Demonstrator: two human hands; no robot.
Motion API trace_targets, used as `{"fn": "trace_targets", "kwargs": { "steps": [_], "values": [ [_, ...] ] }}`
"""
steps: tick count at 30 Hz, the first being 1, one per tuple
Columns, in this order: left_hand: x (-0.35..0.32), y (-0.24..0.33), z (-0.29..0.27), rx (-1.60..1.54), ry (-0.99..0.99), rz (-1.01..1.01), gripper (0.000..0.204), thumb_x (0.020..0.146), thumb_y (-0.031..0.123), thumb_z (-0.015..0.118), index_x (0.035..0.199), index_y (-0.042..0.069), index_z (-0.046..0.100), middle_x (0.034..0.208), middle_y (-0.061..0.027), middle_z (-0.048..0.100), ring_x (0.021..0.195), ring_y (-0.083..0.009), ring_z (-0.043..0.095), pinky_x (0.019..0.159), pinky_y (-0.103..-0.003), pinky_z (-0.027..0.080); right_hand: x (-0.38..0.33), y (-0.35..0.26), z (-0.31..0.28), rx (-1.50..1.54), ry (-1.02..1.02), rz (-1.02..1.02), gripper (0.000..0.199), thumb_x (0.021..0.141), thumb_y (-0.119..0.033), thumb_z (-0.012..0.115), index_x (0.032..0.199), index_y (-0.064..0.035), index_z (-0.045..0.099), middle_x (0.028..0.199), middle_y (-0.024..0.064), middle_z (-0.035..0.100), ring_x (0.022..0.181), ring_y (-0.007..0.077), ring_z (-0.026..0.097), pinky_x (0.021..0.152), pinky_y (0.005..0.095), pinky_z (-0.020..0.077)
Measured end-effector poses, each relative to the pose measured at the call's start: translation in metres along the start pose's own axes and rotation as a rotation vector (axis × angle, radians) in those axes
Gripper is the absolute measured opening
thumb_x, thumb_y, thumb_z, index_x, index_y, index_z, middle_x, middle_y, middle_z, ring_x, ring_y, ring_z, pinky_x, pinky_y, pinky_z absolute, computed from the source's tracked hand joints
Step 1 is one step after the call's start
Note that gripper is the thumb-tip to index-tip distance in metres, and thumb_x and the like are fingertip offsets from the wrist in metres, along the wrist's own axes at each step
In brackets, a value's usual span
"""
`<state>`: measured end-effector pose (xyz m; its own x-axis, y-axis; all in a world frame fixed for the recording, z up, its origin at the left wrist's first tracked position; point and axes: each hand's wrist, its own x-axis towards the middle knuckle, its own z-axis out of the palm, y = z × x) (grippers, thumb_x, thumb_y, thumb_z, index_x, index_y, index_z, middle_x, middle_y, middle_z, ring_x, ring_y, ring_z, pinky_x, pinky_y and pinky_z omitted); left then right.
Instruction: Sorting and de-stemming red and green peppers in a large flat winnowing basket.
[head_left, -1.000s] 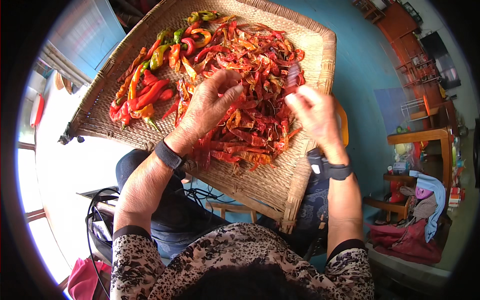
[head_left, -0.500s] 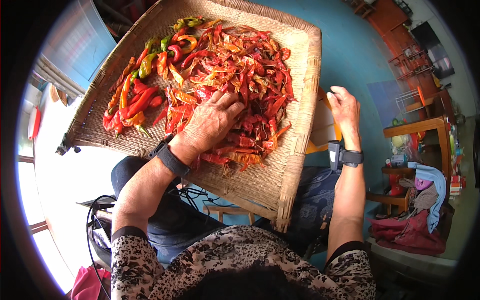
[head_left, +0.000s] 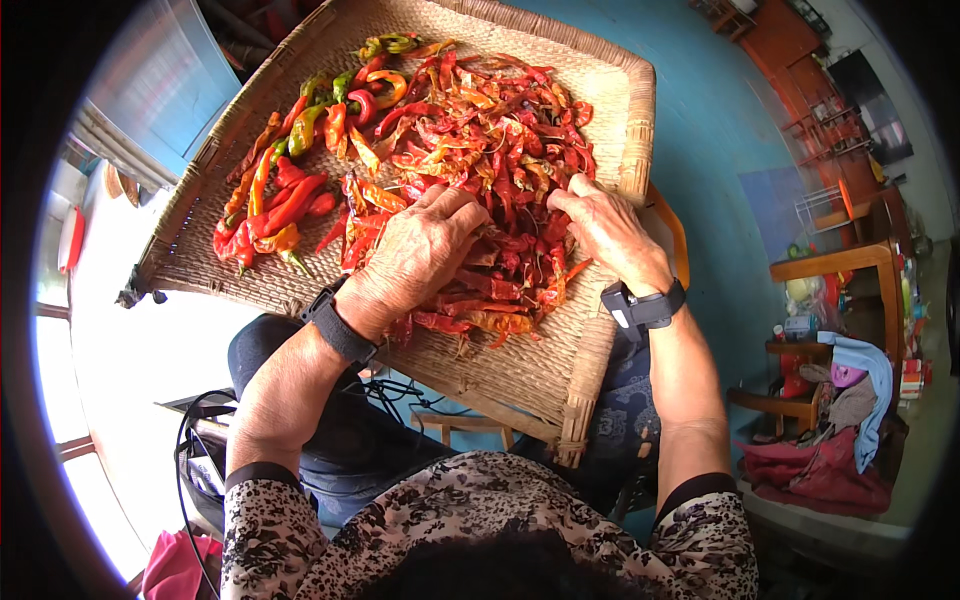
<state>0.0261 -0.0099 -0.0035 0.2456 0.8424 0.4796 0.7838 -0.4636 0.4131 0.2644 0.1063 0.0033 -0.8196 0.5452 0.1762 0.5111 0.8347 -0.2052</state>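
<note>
A shallow woven bamboo tray (head_left: 500, 385) rests tilted over my lap. Spread across its middle and right is a heap of wrinkled dried red chili peppers (head_left: 510, 135). Plumper red, orange and green chili peppers (head_left: 285, 205) lie apart along the left side. My left hand (head_left: 425, 250) is on the near left part of the dried heap, its fingers bent together and their tips hidden among the peppers. At the right border of the heap, my right hand (head_left: 612, 232) has its fingers curled down onto the peppers. Whatever either hand grips is hidden.
Beyond the tray's right side stands a wooden chair (head_left: 840, 265) with clothes heaped by it. An orange-edged thing (head_left: 672, 235) shows partly under the tray. Black cables (head_left: 400, 395) hang below its near edge. A blue floor (head_left: 700, 120) spreads to the right.
My right hand has come in from beyond the tray's right rim, leftward onto the heap. My left hand stays in nearly the same place. The tray sits slightly further right.
</note>
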Motion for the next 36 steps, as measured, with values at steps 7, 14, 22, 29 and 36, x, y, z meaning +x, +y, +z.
{"fn": "trace_targets", "kwargs": {
  "steps": [7,14,22,29,36],
  "values": [
    [-0.002,-0.002,0.002,0.015,-0.015,-0.007,0.019,0.080,0.002,0.064,0.098,0.005,0.058,0.097,-0.0104,0.060,0.087,-0.0324,0.059,0.071,-0.040,0.052,0.001,0.003,-0.005,0.070,-0.004,0.015,0.021,0.073,0.009,0.061,0.090,-0.0027,0.057,0.083,0.0121,0.048,0.074,0.0313,0.055,0.063,0.0396,0.0437],
    [-0.003,-0.004,0.007,0.045,-0.010,0.015,0.017,0.078,0.002,0.064,0.094,0.005,0.057,0.095,-0.0091,0.060,0.086,-0.0314,0.059,0.070,-0.039,0.052,-0.003,-0.004,-0.022,0.444,0.180,0.114,0.013,0.079,0.004,0.061,0.089,-0.0028,0.055,0.077,0.0093,0.054,0.069,0.0209,0.056,0.062,0.0322,0.0441],
    [-0.002,-0.004,0.012,0.051,-0.027,0.018,0.017,0.078,0.002,0.064,0.094,0.005,0.057,0.095,-0.0095,0.060,0.086,-0.0313,0.059,0.071,-0.039,0.052,-0.016,0.021,-0.034,1.073,0.344,0.321,0.019,0.090,-0.014,0.062,0.103,-0.0020,0.057,0.084,0.0014,0.063,0.067,0.0046,0.053,0.059,0.0209,0.0443],
    [-0.002,-0.002,0.011,0.079,-0.026,0.048,0.017,0.078,0.001,0.063,0.094,0.004,0.057,0.096,-0.0090,0.060,0.087,-0.0306,0.059,0.072,-0.038,0.051,-0.032,0.046,-0.048,1.184,0.459,0.392,0.015,0.090,-0.014,0.061,0.099,-0.0029,0.057,0.083,0.0019,0.062,0.064,0.0057,0.052,0.054,0.0195,0.0420],
    [-0.002,-0.001,0.010,0.078,-0.038,0.050,0.019,0.077,0.001,0.064,0.095,0.005,0.057,0.096,-0.0089,0.060,0.085,-0.0299,0.059,0.072,-0.038,0.051,-0.071,0.094,-0.059,1.167,0.678,0.536,0.007,0.092,-0.012,0.059,0.096,-0.0065,0.057,0.080,-0.0004,0.059,0.063,0.0046,0.051,0.051,0.0195,0.0396]
  ]
}}
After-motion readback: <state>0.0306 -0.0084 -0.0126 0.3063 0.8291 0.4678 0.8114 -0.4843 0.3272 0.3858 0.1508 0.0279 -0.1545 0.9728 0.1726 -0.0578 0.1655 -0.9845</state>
